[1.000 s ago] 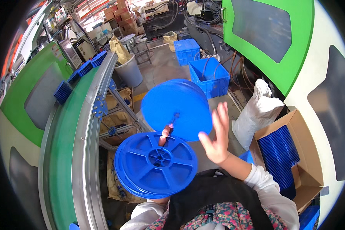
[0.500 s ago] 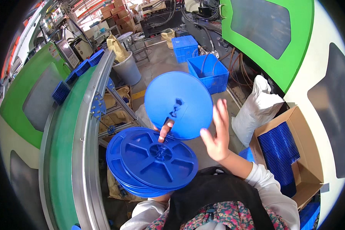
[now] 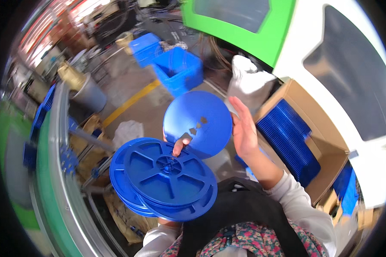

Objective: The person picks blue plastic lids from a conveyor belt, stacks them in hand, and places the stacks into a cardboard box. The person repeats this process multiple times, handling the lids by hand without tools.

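A stack of blue plastic reel flanges [image 3: 169, 195] with spoke-like recesses rests on my left forearm and hand, which lie mostly hidden beneath it. One more round blue flange [image 3: 191, 122] stands tilted up behind the stack, its smooth face toward me. Fingers of my left hand [image 3: 181, 147] show at the cutout near its centre and grip it there. My right hand [image 3: 245, 135] is held flat with fingers stretched out, close against the right edge of the raised flange; whether it touches is hard to tell.
A cardboard box [image 3: 334, 147] holding rows of blue flanges [image 3: 287, 141] stands at the right. Behind it are a white sack [image 3: 248, 81] and a blue bin [image 3: 178, 70]. A green conveyor belt [image 3: 51, 184] with a metal rail [image 3: 66, 171] runs along the left.
My view has swung right, bringing the cardboard box nearer the middle. The right hand has gone from spread fingers to a flatter pose beside the raised flange. The left hand keeps its hold.
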`<control>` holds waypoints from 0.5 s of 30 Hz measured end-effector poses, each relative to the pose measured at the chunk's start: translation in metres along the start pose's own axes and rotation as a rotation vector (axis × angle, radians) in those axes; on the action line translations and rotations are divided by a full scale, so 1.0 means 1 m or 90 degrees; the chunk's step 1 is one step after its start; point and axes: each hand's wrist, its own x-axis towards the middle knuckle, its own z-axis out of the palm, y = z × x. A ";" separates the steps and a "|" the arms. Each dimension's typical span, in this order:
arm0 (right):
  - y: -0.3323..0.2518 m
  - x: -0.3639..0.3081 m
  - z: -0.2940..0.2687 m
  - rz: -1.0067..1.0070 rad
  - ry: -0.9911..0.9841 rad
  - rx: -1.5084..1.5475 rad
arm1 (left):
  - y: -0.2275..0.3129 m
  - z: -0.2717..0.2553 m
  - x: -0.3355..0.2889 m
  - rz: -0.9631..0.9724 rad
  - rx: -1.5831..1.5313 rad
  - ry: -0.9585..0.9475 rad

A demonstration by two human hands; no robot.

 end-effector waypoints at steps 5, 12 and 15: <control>0.029 -0.031 -0.097 0.112 0.017 -0.039 | -0.052 0.002 0.023 -0.227 0.105 0.037; 0.033 -0.111 -0.170 0.240 0.190 -0.029 | -0.159 -0.042 0.035 -0.361 0.239 0.291; 0.048 -0.131 -0.217 0.291 0.269 -0.018 | -0.179 -0.030 0.054 -0.409 0.321 0.231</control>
